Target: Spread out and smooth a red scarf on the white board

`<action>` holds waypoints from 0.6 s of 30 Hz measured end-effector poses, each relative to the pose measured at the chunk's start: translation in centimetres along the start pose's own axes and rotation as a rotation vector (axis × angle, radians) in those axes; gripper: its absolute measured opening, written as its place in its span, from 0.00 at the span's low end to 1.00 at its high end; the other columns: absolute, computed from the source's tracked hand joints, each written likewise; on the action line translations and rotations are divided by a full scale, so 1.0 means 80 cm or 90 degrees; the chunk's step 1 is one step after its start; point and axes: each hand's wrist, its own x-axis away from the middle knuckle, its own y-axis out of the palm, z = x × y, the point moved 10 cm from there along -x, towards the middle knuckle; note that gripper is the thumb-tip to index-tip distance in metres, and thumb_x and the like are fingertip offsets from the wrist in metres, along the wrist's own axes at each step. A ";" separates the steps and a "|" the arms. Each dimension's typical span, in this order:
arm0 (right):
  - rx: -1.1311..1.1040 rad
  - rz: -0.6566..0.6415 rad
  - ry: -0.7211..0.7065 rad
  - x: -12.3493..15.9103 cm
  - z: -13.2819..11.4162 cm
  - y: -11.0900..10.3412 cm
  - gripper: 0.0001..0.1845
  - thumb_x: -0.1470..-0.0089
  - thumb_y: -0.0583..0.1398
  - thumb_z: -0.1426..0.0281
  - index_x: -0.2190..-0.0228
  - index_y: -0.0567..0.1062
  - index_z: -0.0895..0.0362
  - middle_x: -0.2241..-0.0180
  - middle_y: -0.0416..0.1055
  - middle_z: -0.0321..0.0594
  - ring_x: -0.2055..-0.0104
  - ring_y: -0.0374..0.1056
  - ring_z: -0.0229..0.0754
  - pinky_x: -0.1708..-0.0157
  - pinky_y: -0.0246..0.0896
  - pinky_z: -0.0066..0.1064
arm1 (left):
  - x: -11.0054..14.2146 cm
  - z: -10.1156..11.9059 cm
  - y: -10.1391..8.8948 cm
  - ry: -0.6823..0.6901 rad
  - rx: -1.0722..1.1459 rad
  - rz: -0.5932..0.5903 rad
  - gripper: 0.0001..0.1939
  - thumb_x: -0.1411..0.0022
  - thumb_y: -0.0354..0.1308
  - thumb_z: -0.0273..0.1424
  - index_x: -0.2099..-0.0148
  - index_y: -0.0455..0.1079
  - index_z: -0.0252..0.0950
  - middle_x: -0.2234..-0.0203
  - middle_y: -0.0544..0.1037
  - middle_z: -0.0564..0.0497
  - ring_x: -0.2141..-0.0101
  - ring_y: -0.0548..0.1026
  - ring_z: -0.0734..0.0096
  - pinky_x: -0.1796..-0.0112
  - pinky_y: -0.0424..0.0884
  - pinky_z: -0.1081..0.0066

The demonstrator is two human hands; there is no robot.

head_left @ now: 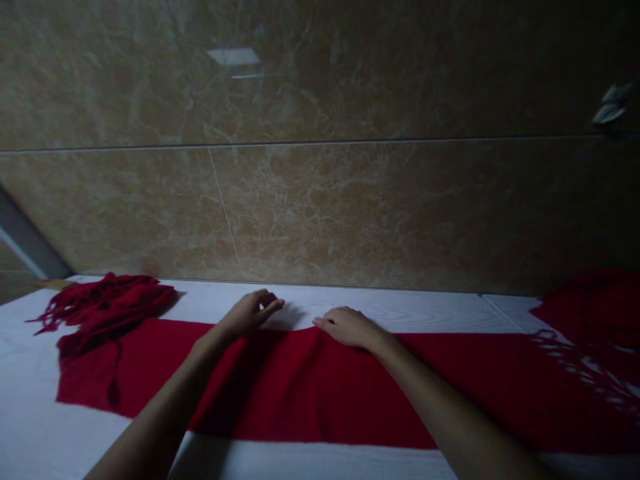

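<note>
A long red scarf (370, 393) lies spread lengthwise across the white wood-grain surface, with white-gapped fringe at its right end. My right hand (350, 327) is closed at the scarf's far edge, near its middle. Thumb and fingers pinch the cloth, which rises there in a small peak with creases running toward me. My left hand (253, 311) is just to the left, over the same far edge. Its thumb and fingers are apart with nothing between them, and it casts a shadow on the scarf.
A bunched red fringed cloth (117, 300) sits at the back left, over the scarf's left end. Another red heap (595, 307) is at the right. Behind the white surface (30, 427) rises a brown marbled tile wall (320, 213). A grey post (30, 233) stands at far left.
</note>
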 end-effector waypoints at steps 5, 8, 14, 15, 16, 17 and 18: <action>-0.010 0.106 -0.025 0.019 0.004 -0.007 0.18 0.31 0.53 0.60 0.65 0.77 0.56 0.61 0.78 0.43 0.59 0.71 0.42 0.63 0.54 0.31 | 0.018 -0.045 0.018 0.088 -0.241 -0.021 0.28 0.31 0.41 0.48 0.71 0.73 0.38 0.71 0.76 0.44 0.68 0.74 0.65 0.63 0.68 0.68; -0.050 0.135 0.004 0.023 0.015 -0.008 0.17 0.31 0.52 0.58 0.62 0.76 0.54 0.67 0.77 0.38 0.67 0.69 0.40 0.69 0.48 0.30 | 0.024 -0.069 0.007 0.021 -0.214 -0.029 0.26 0.31 0.40 0.48 0.68 0.72 0.39 0.74 0.76 0.47 0.70 0.74 0.64 0.65 0.66 0.69; -0.073 0.094 0.022 0.020 0.044 -0.003 0.24 0.32 0.54 0.58 0.77 0.73 0.56 0.75 0.73 0.37 0.72 0.64 0.38 0.72 0.44 0.30 | 0.022 -0.088 0.010 -0.116 -0.033 -0.151 0.32 0.40 0.45 0.61 0.79 0.64 0.39 0.84 0.68 0.53 0.79 0.65 0.68 0.76 0.60 0.72; -0.074 0.092 0.025 0.019 0.049 -0.003 0.24 0.33 0.55 0.59 0.78 0.72 0.57 0.76 0.72 0.36 0.73 0.62 0.37 0.73 0.44 0.29 | 0.023 -0.089 0.013 -0.121 -0.007 -0.167 0.33 0.41 0.46 0.62 0.80 0.64 0.39 0.83 0.70 0.52 0.79 0.66 0.67 0.76 0.61 0.72; -0.076 0.095 0.026 0.019 0.053 -0.003 0.23 0.34 0.57 0.59 0.78 0.72 0.57 0.76 0.71 0.35 0.74 0.61 0.36 0.73 0.44 0.29 | 0.023 -0.089 0.015 -0.122 0.010 -0.177 0.32 0.41 0.46 0.62 0.79 0.66 0.39 0.82 0.72 0.51 0.78 0.68 0.66 0.75 0.63 0.72; -0.080 0.100 0.027 0.019 0.056 -0.003 0.22 0.35 0.58 0.59 0.78 0.72 0.56 0.76 0.71 0.34 0.74 0.61 0.36 0.73 0.44 0.28 | 0.022 -0.090 0.012 -0.118 0.016 -0.159 0.32 0.42 0.47 0.62 0.77 0.69 0.39 0.80 0.75 0.50 0.76 0.71 0.64 0.74 0.65 0.71; -0.081 0.107 0.032 0.019 0.059 -0.003 0.21 0.36 0.59 0.58 0.77 0.72 0.56 0.76 0.71 0.34 0.73 0.61 0.36 0.73 0.44 0.28 | 0.020 -0.092 0.008 -0.110 0.006 -0.133 0.31 0.42 0.48 0.61 0.75 0.71 0.40 0.79 0.77 0.50 0.75 0.73 0.62 0.72 0.66 0.71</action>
